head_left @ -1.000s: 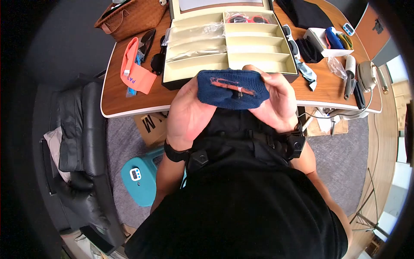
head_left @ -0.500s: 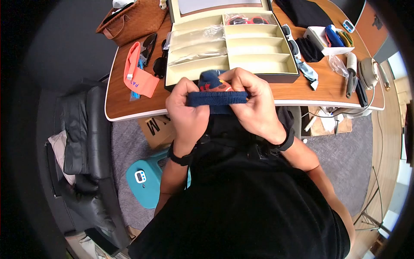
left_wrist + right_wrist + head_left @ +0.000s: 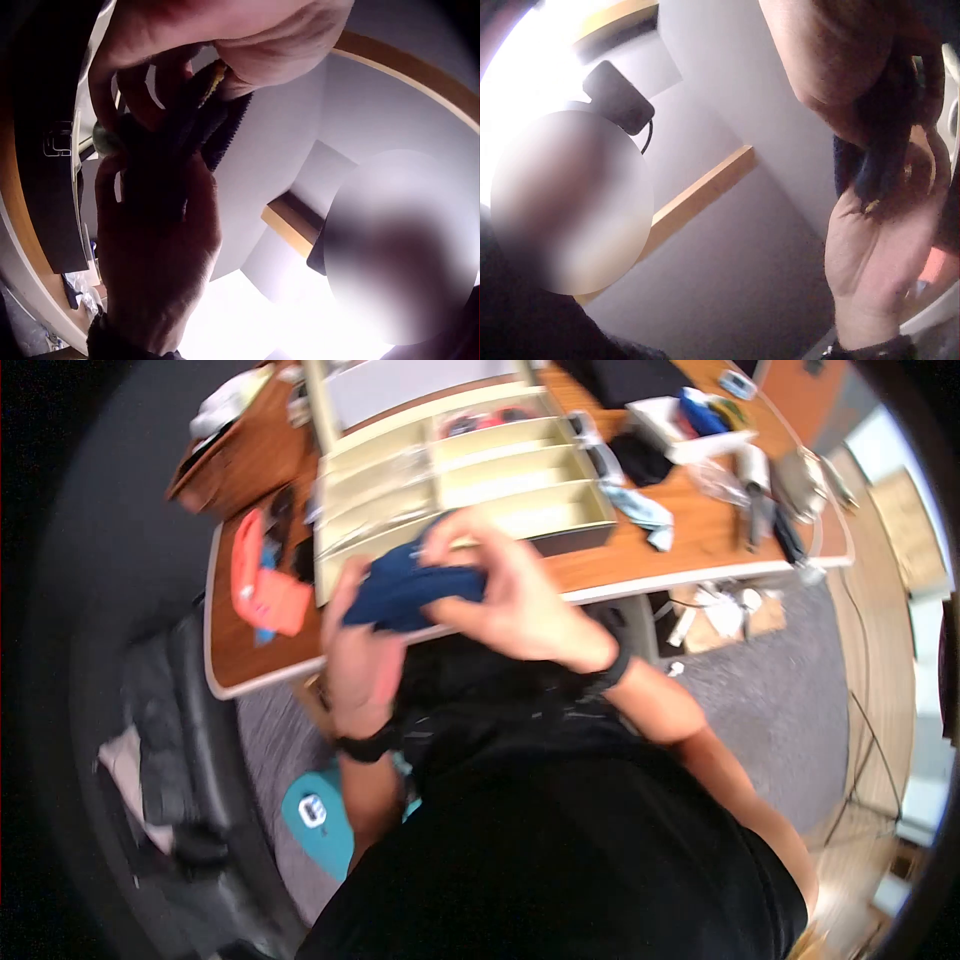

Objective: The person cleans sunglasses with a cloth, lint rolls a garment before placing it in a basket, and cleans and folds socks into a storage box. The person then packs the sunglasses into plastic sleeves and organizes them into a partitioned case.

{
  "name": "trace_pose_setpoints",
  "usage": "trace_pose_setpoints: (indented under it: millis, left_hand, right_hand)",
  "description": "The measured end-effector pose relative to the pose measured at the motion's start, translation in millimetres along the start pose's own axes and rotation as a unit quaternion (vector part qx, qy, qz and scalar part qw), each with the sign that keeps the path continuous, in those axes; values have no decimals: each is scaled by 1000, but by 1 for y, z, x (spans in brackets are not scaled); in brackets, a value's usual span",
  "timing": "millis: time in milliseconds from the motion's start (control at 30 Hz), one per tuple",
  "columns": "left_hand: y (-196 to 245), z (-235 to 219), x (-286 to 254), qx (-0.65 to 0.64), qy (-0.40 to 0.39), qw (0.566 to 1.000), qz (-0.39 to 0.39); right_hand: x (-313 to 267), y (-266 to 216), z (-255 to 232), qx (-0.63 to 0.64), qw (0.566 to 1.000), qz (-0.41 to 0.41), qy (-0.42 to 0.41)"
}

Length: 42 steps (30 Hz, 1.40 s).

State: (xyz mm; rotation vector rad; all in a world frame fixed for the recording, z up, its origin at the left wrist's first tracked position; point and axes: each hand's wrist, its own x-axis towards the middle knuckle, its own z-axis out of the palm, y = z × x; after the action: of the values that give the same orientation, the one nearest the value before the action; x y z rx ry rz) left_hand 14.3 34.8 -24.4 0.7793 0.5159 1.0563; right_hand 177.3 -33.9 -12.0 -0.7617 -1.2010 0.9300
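Note:
Both hands hold a navy knit sock (image 3: 405, 595) just past the table's front edge, in front of an open compartment case (image 3: 520, 478). My left hand (image 3: 362, 665) grips the sock from below and the left, palm up. From the right, my right hand (image 3: 515, 600) pinches it between thumb and fingers. In the left wrist view the bunched sock (image 3: 154, 169) is dark, with a bit of yellow showing between the two hands. The right wrist view shows the sock (image 3: 870, 169) wrapped by the left hand's fingers. Motion blurs the head view.
Left on the table lie a coral fabric band (image 3: 270, 595) and dark sunglasses; a brown woven basket (image 3: 235, 455) stands behind. To the right are a white box (image 3: 665, 435) of rolled fabrics, a light-blue cloth (image 3: 642, 512) and a lint roller (image 3: 753, 470). A teal stool (image 3: 318, 820) stands below.
The sock's opening was spread, then its ribbed cuff was folded over by both hands. Now the sock is a bunched navy bundle, moved left, and the head view has shifted and blurred.

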Motion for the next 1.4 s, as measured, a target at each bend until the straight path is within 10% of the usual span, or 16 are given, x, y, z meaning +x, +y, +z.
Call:
trace_pose_setpoints:
  millis: [67, 133, 200, 467, 567, 667, 800, 900, 933, 1000, 1100, 1400]
  left_hand:
    - [9, 17, -13, 125, -62, 989, 48]
    - [19, 31, -20, 467, -101, 865, 156]
    - [16, 22, -15, 486, -84, 852, 175]
    - [16, 8, 13, 364, -53, 905, 215]
    - [20, 3, 7, 255, -85, 956, 119]
    - [28, 16, 2, 109, -181, 973, 96]
    - [31, 31, -14, 106, -21, 991, 78]
    - [30, 4, 2, 500, -138, 815, 260]
    - [33, 24, -10, 417, -88, 890, 161]
    - [31, 16, 5, 565, -124, 741, 342]
    - [26, 19, 9, 361, -62, 920, 139]
    - [19, 23, 1, 370, -72, 896, 234]
  right_hand:
    - [3, 1, -4, -88, 995, 43, -7]
    - [3, 0, 0, -167, 985, 2, 50]
    - [3, 6, 1, -167, 985, -33, 33]
    - [2, -21, -3, -62, 986, 117, -100]
    - [2, -13, -5, -145, 984, -91, -45]
    - [7, -14, -2, -89, 994, -66, 11]
    - [8, -14, 5, -61, 995, -59, 56]
    - [1, -15, 0, -94, 993, -20, 75]
    - [0, -20, 1, -113, 991, -4, 75]
    - [-2, -17, 7, -184, 980, -47, 68]
    - [-3, -20, 15, -118, 993, -11, -18]
    - [2, -38, 0, -177, 983, 3, -53]
